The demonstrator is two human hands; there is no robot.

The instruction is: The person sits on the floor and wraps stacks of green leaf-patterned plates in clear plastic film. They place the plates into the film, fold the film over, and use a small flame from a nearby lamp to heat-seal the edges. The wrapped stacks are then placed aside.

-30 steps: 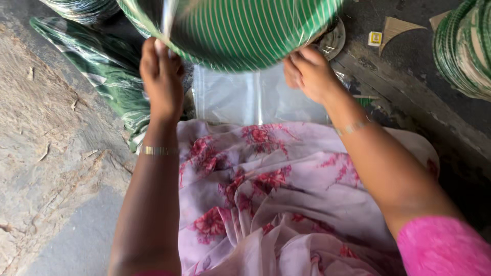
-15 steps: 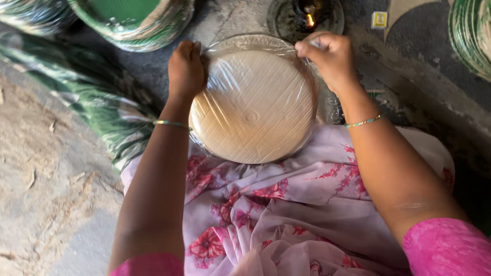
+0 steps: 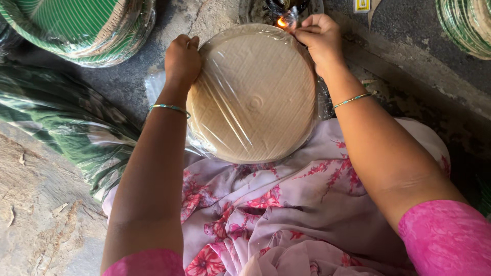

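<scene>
A round stack of beige paper plates [image 3: 253,94] wrapped in clear plastic film rests over my lap, bottom side up. My left hand [image 3: 181,61] grips its left rim. My right hand [image 3: 319,36] pinches the film at the stack's top right edge, right beside a small flame [image 3: 282,22] burning in a dark holder [image 3: 271,7] on the ground.
Wrapped stacks of green striped plates lie at the top left [image 3: 76,28] and top right [image 3: 468,25]. More green plates in plastic [image 3: 66,128] lie along the left. My flowered pink garment [image 3: 286,214] covers my lap. A concrete ledge [image 3: 424,82] runs at the right.
The green plates held up a second ago are set aside at top left. The wrapped beige stack now lies on my lap, and my right hand has brought its film edge to the flame.
</scene>
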